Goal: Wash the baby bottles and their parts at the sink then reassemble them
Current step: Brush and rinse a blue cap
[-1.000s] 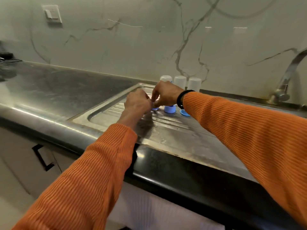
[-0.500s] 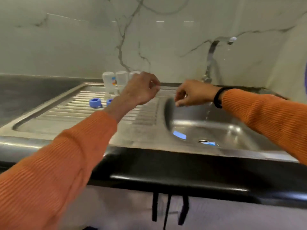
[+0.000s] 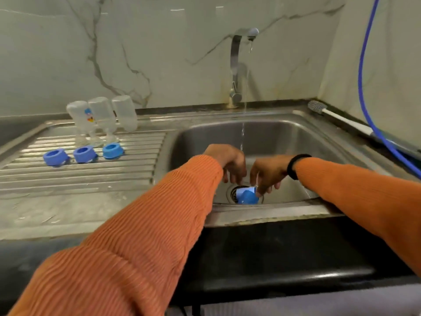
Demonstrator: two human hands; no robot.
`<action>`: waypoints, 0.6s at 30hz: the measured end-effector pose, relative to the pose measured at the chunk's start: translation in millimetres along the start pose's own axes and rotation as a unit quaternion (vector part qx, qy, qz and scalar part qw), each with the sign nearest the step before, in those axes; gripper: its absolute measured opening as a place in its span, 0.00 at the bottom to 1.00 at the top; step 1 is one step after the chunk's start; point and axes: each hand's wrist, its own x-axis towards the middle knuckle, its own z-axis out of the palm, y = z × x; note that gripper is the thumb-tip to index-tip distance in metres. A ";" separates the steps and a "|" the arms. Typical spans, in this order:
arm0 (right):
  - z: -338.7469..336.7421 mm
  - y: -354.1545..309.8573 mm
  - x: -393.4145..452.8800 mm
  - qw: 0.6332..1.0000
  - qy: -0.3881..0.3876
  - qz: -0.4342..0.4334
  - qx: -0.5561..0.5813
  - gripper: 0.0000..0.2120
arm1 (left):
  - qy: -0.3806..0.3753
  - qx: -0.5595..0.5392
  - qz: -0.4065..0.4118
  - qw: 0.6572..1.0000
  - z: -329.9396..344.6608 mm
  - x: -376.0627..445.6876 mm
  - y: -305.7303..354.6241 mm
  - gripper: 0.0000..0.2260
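Both hands are down in the sink basin (image 3: pixel 284 142), over the drain, w/ the tap (image 3: pixel 239 65) running a thin stream that lands just behind them. The right hand (image 3: pixel 267 173) has its fingertips curled down onto a blue cap (image 3: pixel 247 197) lying on the drain, pinching its upper edge, probably to lift it into the water for a rinse. The left hand (image 3: pixel 229 163) hangs beside it, fingers curled loosely downward; can't tell whether it holds anything small, looks empty and prob. ready to help turn the cap. The cap sits at the drain likely bc that's the lowest point, where loose parts slide. On the ribbed drainboard (image 3: pixel 79 179) to the left, three clear bottles (image 3: pixel 102 115) stand upside down in a row, touching or nearly so, mouths down, so I'd judge they're already washed and left to drip. Just in front of them three blue rings (image 3: pixel 84 153) sit in a row, open side up, one per bottle, laid out for reassembly. A bottle brush (image 3: pixel 337 117) rests on the sink's back right rim, bristle end toward the tap, within reach but not in use. A blue hose (image 3: pixel 362 87) hangs down the right wall. Washing seems mostly done; the cap looks like one of the last bits, reassembly not yet begun.
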 end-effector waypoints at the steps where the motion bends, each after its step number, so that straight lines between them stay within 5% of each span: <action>1: 3.4 -0.1 2.2 1.000 -0.010 -0.001 0.028 0.16 | 0.001 -0.004 0.000 1.000 2.4 4.0 -1.1 0.16; 9: 17.0 -5.3 15.4 0.992 -0.009 -0.001 0.125 0.09 | -0.107 -0.052 -0.025 0.993 15.5 16.8 -23.0 0.26; 13: -3.2 -10.4 9.6 0.980 0.142 -0.022 0.138 0.04 | 0.024 -0.074 -0.013 0.997 9.4 18.8 -27.9 0.33; 18: -39.7 -22.1 15.3 0.904 0.389 -0.014 0.179 0.03 | 0.236 -0.144 0.000 0.961 5.9 20.4 -23.5 0.35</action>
